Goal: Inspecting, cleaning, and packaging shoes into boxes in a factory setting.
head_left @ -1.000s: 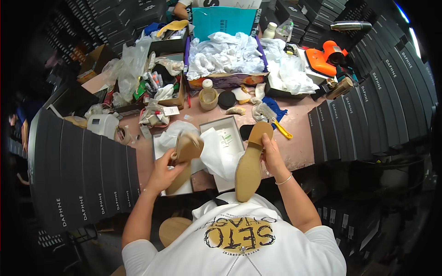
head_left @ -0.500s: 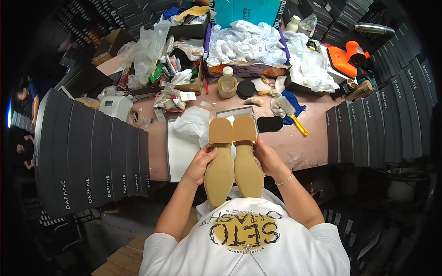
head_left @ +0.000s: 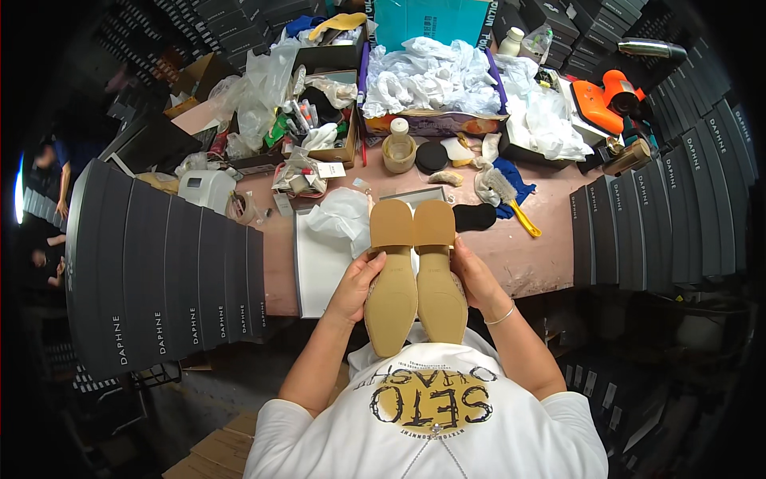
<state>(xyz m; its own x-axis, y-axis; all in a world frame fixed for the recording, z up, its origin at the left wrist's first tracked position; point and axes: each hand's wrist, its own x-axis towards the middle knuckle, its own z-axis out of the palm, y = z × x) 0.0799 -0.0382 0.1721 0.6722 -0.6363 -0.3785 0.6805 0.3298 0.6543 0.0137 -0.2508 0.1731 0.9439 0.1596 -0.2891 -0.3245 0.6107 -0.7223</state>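
Note:
Two tan-soled shoes are held side by side in front of my chest, soles up, heels pointing away from me. My left hand is closed on the outer side of the left shoe, its thumb near the heel. On the other side, my right hand grips the right shoe by its outer edge, most of its fingers hidden behind the shoe. Both heels have flat, light brown undersides. Behind the shoes lies an open white shoebox with crumpled white tissue paper in it.
Stacked dark grey shoeboxes flank the table on the left, and more on the right. Farther back are a yellow-handled brush, a blue cloth, a glue bottle, a box of crumpled paper and an orange tool.
The view has shifted slightly, so the whole scene sits a little farther right. Both hands keep their hold on the shoes, which stay soles up.

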